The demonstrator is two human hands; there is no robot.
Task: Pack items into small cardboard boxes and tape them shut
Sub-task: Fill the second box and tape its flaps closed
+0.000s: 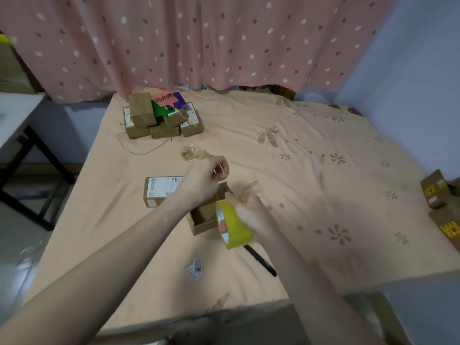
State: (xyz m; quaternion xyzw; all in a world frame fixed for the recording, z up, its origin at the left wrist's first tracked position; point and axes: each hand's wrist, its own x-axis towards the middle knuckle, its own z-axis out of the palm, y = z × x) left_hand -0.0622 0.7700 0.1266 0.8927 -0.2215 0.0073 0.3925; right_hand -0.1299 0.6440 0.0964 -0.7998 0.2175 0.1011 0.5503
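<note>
Cardboard is what we are working with: a small brown open-topped cardboard box point(205, 215) is sitting near the middle of the frame on the peach flower-printed bedsheet point(311, 175). We are holding our left hand point(207, 176) above the box's far edge, its fingers curled together as if pinching something thin, though we cannot tell what. We are gripping a roll of yellow packing tape point(232, 224) with our right hand point(246, 210), fingers wrapped over its upper rim, just right of the box and overlapping its near corner. A black marker pen point(261, 261) is lying on the sheet below the roll, pointing toward the lower right. Left of the open box, a closed brown box with a white shipping label point(161, 191) is resting flat. A small crumpled barcode sticker point(195, 268) is lying lower centre. At upper left of the sheet, a stack of sealed brown boxes point(161, 118) is sitting, topped with coloured paper. A crumpled piece of clear film point(193, 153) is lying between that stack and our left hand.
</note>
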